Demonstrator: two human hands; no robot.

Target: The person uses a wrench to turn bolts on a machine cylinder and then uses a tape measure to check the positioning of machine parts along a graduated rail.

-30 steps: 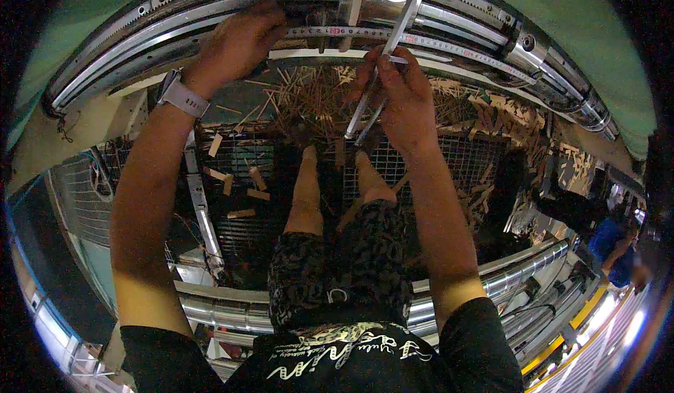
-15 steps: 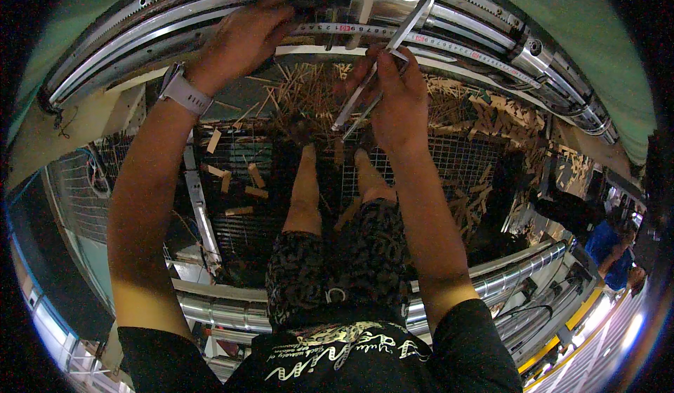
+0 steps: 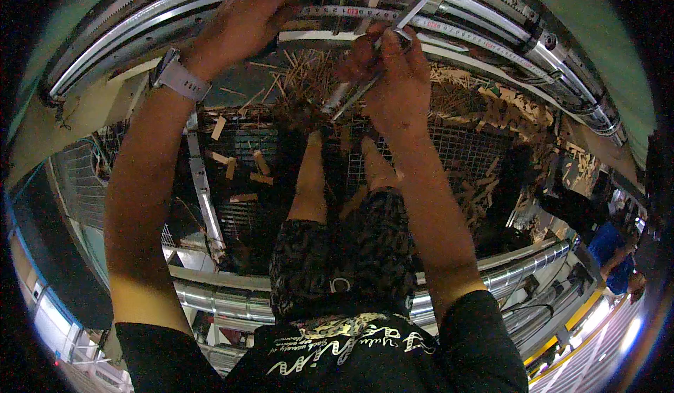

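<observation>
In the head view, the right hand [image 3: 397, 84] was clenched around a long silver metal wrench [image 3: 393, 38], whose head met the curved steel ring rail [image 3: 491, 38] just above the grip. The left hand [image 3: 246, 17] gripped the same rail, left of the wrench.

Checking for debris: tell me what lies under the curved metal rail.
Under the curved metal rail: wire mesh strewn with wood splinters. The right hand, holding a wrench, covers part.
</observation>
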